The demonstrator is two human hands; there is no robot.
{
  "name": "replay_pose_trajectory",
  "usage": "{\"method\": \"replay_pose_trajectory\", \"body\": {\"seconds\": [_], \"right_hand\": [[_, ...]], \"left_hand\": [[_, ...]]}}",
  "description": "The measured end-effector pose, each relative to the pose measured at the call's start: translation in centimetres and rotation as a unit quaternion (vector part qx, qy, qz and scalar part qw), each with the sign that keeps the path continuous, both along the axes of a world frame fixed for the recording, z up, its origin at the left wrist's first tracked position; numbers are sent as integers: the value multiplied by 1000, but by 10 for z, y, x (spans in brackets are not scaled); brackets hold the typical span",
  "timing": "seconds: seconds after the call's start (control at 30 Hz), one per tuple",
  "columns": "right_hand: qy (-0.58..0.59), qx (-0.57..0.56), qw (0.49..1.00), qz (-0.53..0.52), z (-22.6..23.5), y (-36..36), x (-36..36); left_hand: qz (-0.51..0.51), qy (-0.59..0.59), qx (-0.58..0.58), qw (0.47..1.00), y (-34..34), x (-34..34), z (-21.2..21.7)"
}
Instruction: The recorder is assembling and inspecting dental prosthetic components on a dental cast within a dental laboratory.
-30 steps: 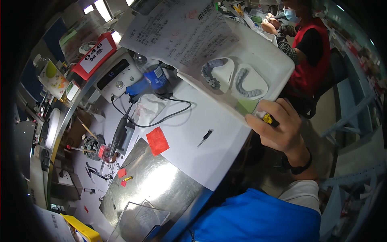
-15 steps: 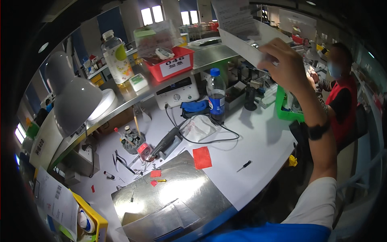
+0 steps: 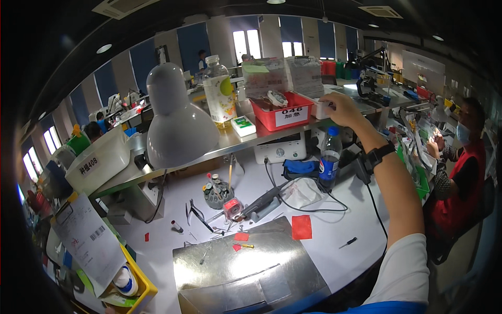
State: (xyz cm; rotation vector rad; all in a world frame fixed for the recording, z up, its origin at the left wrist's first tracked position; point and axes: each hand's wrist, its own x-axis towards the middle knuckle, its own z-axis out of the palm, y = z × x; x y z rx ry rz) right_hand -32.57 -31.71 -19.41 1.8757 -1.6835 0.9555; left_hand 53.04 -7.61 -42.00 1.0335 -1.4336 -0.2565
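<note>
A: Use the blue-capped bottle (image 3: pixel 329 166) as the reference. What lies nearest the wearer?

B: The metal plate (image 3: pixel 293 261). It lies flat on the bench (image 3: pixel 342 264), on the near side of the bottle and to its left. A clear sheet (image 3: pixel 243 293) covers part of its near end.

A: List the items between plate and bottle.

B: A small black-handled driver (image 3: pixel 348 243) lies nearer than the bottle, slightly to its right. A red square (image 3: pixel 301 227) lies nearer and to its left, at the plate's edge. A crumpled white cloth (image 3: pixel 303 192) sits just left of the bottle; a grey handpiece (image 3: pixel 261 201) slopes farther left.

A: State the condition of the hands.

B: The right hand (image 3: pixel 342 111) is above and beyond the bottle, fingers bent and closed on one end of the white tray (image 3: pixel 319 109). Grip force cannot be determined. The left hand is outside the view; its state cannot be determined.

A: Locate the white tray.

B: Beyond the bottle and higher, slightly left, at the level of the metal shelf (image 3: pixel 227 138). A printed sheet (image 3: pixel 306 73) rises above it. A red tray (image 3: pixel 282 119) stands beside it, farther left of the bottle.

A: And farthest?

B: Bright windows (image 3: pixel 247 43), well beyond the bottle.
</note>
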Motion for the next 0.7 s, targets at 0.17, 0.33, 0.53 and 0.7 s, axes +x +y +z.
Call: {"method": "replay_pose_trajectory", "body": {"seconds": [0.17,0.33,0.53,0.7], "right_hand": [[-79,38,996,19,6,18,15],[51,-1,998,-41,6,15,-10],[40,30,987,-150,21,-13,-1],[16,89,967,-237,21,-36,-48]], "left_hand": [[27,320,132,938,-1,-22,52],[43,474,149,867,-23,-43,98],[108,467,136,867,0,-47,108],[-5,423,104,900,27,-26,110]]}}
